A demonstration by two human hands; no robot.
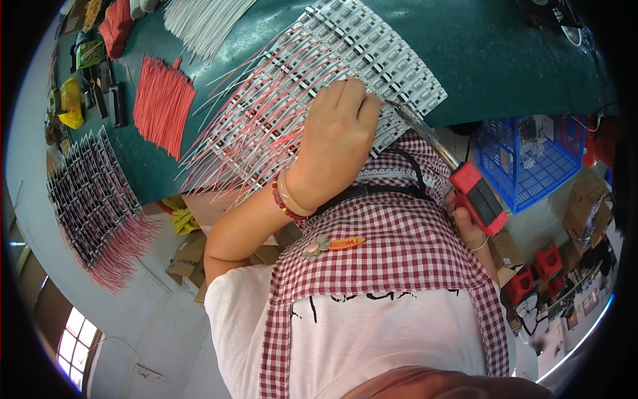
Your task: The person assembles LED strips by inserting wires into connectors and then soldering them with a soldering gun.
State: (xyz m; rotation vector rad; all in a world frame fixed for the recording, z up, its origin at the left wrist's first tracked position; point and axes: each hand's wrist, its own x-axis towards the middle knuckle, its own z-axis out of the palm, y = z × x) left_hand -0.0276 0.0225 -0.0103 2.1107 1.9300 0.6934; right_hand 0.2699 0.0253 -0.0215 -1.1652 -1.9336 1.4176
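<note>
My right hand (468, 225) is wrapped round the red and black handle of a soldering iron (432, 138). The iron's metal shaft slants up and left, its tip close to the fingers of my left hand (340, 126). That hand lies over a panel of small grey and black parts in rows (379, 50); its fingers are bent together and pointing away from me. What they pinch is hidden beneath them. Thin red and white wires (266, 106) run from the rows and fan out toward the left.
On the green table (505, 60) lie a bundle of red wires (163, 106) and a bundle of white wires (205, 28). Wired panels (100, 199) are at the left edge. A blue plastic crate (531, 166) stands at the right, with cardboard boxes (588, 209) and red stools (548, 261) beyond.
</note>
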